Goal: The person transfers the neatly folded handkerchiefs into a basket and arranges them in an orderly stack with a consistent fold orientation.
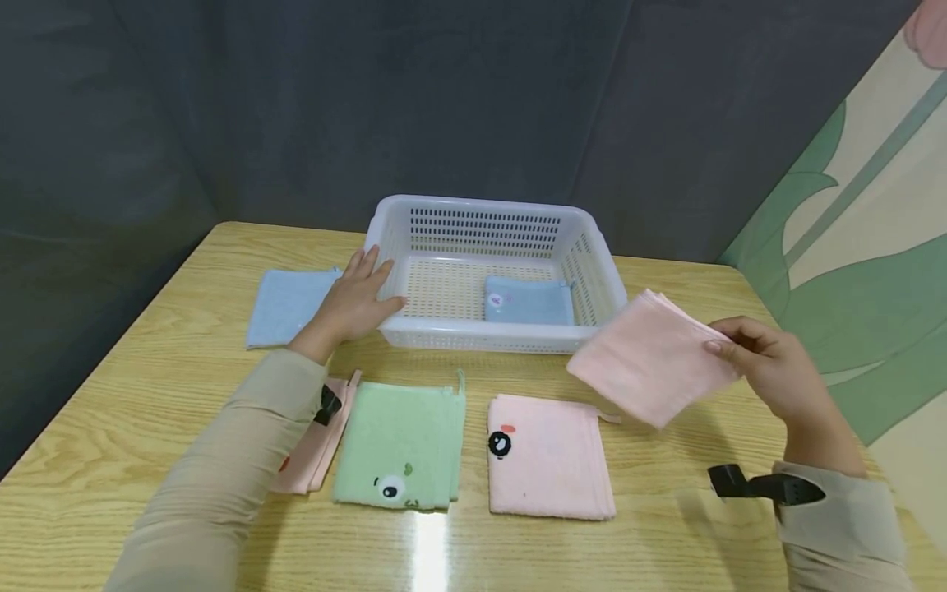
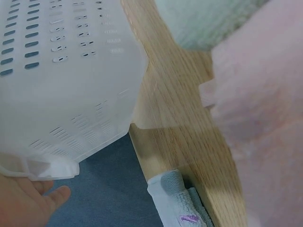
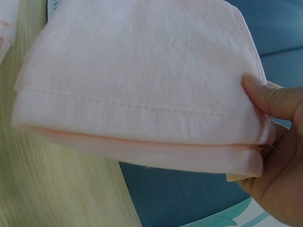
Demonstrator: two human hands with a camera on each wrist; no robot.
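My right hand (image 1: 769, 362) pinches a folded pink towel (image 1: 654, 358) by its edge and holds it above the table, close to the basket's front right corner. In the right wrist view, the thumb (image 3: 274, 99) lies on top of the pink towel (image 3: 142, 71). At the left end of the white plastic basket (image 1: 481, 333), my left hand (image 1: 355, 296) touches the rim with its fingers extended and spread. The left wrist view shows its fingers beside the basket's rim (image 2: 52, 171). Inside the basket, a folded blue towel (image 1: 533, 302) lies toward the right.
On the wooden table (image 1: 666, 534) lie a green towel (image 1: 399, 436) and a pink towel (image 1: 551, 460), both folded. Another pink towel (image 1: 321, 444) is partly covered by the left forearm. A blue towel (image 1: 284, 308) lies left of the basket. A dark curtain (image 1: 407, 99) hangs behind.
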